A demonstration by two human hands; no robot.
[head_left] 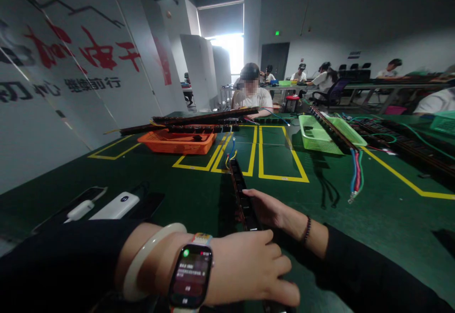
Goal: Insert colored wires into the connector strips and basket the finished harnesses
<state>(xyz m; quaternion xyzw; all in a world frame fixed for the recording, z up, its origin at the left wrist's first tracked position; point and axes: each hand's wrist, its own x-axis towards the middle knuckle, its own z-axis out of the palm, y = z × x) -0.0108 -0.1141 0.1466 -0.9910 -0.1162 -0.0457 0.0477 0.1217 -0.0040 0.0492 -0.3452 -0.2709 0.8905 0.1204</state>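
Observation:
A long, narrow black strip [239, 182] with a row of square recesses lies lengthwise in front of me, its far end pointing away. Blue and yellow wires [232, 155] stick out of that far end. My right hand [268, 207] grips the strip from the right, thumb on its upper edge. Across the near part of the strip lies my left hand [254, 268], fingers bent over it and thumb out of sight. A smartwatch [191, 275] and a pale bangle [149, 258] are on my left wrist. The strip's near end is mostly hidden beneath this hand.
An orange basket [177, 148] with long strips [202, 119] across it stands at the back left. A green basket [316, 135] holding another wired strip is back right. A white power bank [119, 205] lies at left. A person [253, 96] sits opposite.

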